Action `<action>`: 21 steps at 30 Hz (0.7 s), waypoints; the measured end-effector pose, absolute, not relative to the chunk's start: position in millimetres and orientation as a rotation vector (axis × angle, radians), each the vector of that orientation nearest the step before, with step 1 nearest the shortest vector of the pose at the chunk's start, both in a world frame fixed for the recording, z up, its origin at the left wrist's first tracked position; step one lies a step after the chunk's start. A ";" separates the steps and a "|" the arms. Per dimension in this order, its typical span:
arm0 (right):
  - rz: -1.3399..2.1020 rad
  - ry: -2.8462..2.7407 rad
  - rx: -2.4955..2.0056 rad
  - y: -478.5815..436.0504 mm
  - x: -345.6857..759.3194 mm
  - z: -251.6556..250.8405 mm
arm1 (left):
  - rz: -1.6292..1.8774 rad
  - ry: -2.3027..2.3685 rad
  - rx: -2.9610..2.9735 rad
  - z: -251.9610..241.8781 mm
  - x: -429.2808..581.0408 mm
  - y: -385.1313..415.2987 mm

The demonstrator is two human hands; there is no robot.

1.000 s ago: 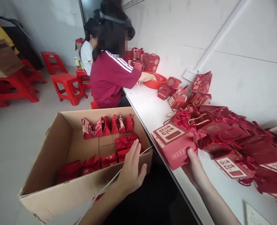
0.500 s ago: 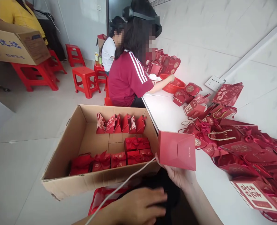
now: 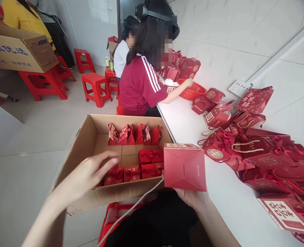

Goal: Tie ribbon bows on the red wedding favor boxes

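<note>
My right hand [image 3: 193, 198] holds a red gift box [image 3: 185, 168] from below, its flat folded face with small print turned toward me. Part of that hand is hidden behind the box. Over the near left part of a large cardboard carton [image 3: 81, 151] hovers my left hand [image 3: 94, 171], holding nothing, its thumb and fingers apart. Inside the carton, a row of small red boxes [image 3: 138, 135] stands along the far wall. More red boxes with ribbons [image 3: 132, 174] line the near side; my left hand covers some of them.
Many red gift boxes [image 3: 267, 161] are heaped on the white table [image 3: 226, 195] to my right. A co-worker in a maroon shirt [image 3: 138, 85] reaches toward a red basket [image 3: 193, 90]. A pale cable [image 3: 133, 207] crosses before me. Red stools [image 3: 96, 85] stand beyond the carton.
My left hand has moved up and left, from near my lap to over the carton. The gift box in my right hand has shifted slightly left and tilted, showing a patterned edge on top.
</note>
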State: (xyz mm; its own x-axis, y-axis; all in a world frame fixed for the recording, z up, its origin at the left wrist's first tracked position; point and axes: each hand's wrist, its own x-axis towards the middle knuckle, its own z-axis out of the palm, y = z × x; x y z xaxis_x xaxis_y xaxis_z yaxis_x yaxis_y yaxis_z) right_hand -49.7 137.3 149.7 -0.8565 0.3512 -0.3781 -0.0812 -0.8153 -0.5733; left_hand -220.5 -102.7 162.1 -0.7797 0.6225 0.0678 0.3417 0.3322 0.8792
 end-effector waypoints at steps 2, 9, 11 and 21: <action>2.777 -0.819 -0.693 129.0 -54.7 150.8 | 1.437 2.353 1.134 172.5 -210.8 -73.6; 2.844 -0.731 -0.711 119.3 -55.1 147.4 | 1.621 2.028 1.266 166.6 -189.6 0.9; 2.807 -0.722 -0.726 120.5 -51.9 143.5 | 1.693 1.957 1.141 163.2 -193.5 3.9; 2.885 -0.648 -0.701 118.6 -44.5 127.3 | 1.771 1.756 1.076 166.3 -193.8 -6.3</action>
State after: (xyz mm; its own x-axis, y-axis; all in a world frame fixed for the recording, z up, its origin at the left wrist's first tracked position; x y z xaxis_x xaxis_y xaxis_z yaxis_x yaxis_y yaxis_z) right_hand -44.5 118.6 127.3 -0.8885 0.1954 -0.4152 0.0010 -0.9040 -0.4276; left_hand -193.8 -6.3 166.3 -0.6112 0.7584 0.2265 0.2203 -0.1119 0.9690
